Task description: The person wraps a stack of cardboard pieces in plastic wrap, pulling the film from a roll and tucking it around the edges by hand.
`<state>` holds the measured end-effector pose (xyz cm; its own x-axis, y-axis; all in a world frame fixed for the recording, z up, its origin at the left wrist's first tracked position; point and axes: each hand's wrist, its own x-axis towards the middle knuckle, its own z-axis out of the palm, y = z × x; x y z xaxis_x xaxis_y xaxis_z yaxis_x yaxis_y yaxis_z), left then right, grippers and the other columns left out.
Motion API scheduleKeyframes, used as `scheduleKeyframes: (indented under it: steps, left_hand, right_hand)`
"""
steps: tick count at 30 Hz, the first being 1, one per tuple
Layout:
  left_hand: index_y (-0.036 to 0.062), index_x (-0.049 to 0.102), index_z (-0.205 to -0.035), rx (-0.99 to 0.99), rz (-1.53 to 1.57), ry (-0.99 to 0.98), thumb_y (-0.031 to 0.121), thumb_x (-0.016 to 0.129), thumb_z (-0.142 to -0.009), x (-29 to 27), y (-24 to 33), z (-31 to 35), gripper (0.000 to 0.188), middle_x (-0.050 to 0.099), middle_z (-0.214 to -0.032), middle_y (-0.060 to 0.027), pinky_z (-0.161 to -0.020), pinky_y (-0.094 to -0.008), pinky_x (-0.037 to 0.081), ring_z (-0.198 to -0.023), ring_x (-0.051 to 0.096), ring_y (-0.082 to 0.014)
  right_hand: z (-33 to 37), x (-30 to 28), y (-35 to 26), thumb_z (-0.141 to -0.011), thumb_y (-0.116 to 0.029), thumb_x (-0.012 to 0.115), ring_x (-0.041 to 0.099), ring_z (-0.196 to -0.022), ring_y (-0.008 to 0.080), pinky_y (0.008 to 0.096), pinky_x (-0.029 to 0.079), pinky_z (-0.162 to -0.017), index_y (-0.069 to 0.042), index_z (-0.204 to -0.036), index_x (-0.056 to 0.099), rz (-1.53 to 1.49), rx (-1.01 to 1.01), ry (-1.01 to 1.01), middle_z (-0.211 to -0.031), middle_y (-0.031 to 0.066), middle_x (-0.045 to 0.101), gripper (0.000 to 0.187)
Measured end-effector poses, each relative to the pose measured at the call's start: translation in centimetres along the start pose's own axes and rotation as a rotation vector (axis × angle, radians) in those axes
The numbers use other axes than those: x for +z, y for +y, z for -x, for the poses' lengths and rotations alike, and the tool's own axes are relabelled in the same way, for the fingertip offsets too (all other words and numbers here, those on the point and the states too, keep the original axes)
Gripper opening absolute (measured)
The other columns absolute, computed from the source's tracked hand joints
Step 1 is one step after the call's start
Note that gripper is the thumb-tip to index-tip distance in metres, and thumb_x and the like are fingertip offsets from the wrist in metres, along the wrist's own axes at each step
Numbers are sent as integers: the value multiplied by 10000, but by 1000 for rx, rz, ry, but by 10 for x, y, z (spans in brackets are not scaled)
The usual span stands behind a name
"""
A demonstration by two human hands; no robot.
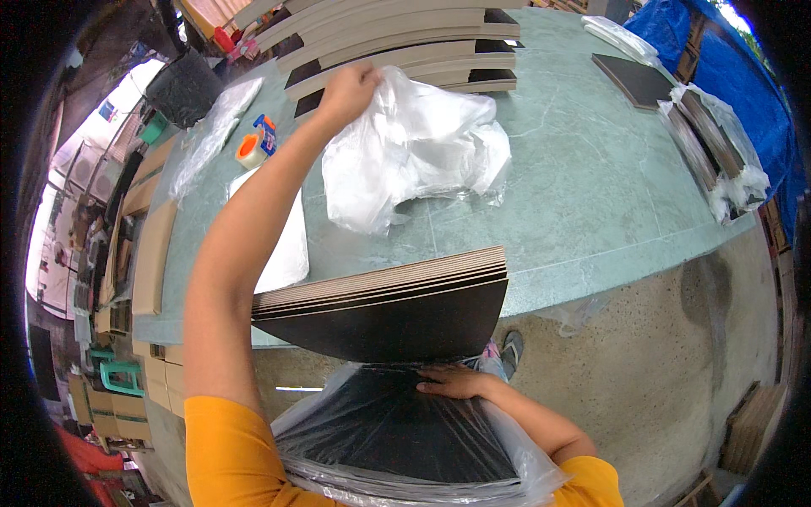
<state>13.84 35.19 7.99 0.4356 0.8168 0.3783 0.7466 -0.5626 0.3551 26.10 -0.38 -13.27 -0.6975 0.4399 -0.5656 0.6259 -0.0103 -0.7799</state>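
My left hand (351, 91) reaches far across the table, its fingers closed on the edge of a crumpled translucent plastic bag (414, 148). Right at the table's near edge is a stack of black boards (397, 317) with pale brown edges showing. The part of the stack closest to my body is covered by a clear plastic bag (338, 427), which spreads around it. My right hand (454, 382) lies with fingers stretched out on this plastic, over the black surface. Whether the stack rests on the table or against me is hidden.
Staggered stacks of boards (405, 51) stand at the table's far side. A tape dispenser (256, 144) sits left, near folded plastic (215, 127). A plastic-wrapped bundle (718, 152) and a dark board (632, 80) lie right. Cardboard (155, 262) stands along the left edge.
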Motion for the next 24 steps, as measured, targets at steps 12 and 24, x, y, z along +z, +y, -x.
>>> scheduleKeyframes:
  steps: [12,24]
  left_hand:
    - [-4,520,-978,-452,1088,127,243,497,-828,-105,48,40,289,574,-866,-95,-669,-336,480,-744,577,-215]
    - [56,607,-900,-127,18,-980,366,515,-781,-38,78,380,345,597,-822,-202,-677,-404,445,-788,583,-331]
  right_hand:
    - [-12,15,17,-824,-551,348,389,-1138,357,384,295,-964,-35,-1212,418,-1,-109,177,-1217,207,425,649]
    - [120,-38,-155,-745,-171,611,592,-721,217,314,459,-633,-2,-797,597,-176,-650,741,-772,110,602,177]
